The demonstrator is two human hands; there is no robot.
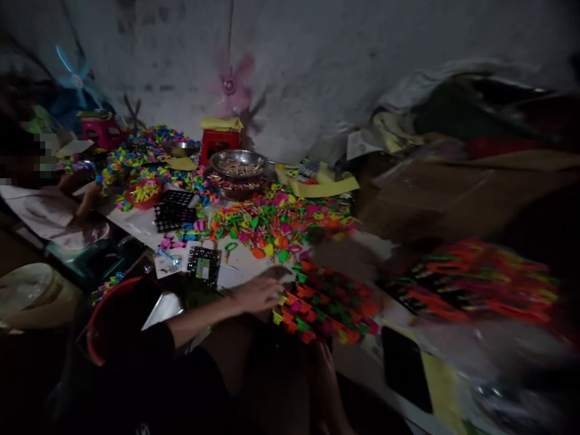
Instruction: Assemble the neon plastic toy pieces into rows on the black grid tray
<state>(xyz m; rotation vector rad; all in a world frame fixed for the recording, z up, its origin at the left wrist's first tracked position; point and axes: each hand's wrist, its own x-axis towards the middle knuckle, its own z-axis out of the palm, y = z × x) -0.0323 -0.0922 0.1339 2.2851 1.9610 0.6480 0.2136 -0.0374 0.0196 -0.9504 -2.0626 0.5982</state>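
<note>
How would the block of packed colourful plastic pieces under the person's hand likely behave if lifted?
The block of plastic pieces looks light, being small thin parts. It would probably sag or shed pieces, since many separate bits sit packed together. The left hand rests on its edge.

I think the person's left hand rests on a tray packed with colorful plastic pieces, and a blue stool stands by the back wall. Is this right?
Not quite: the head view shows the stool by the back wall is red, not blue. The left hand does rest on the tray packed with colorful plastic pieces.
</note>
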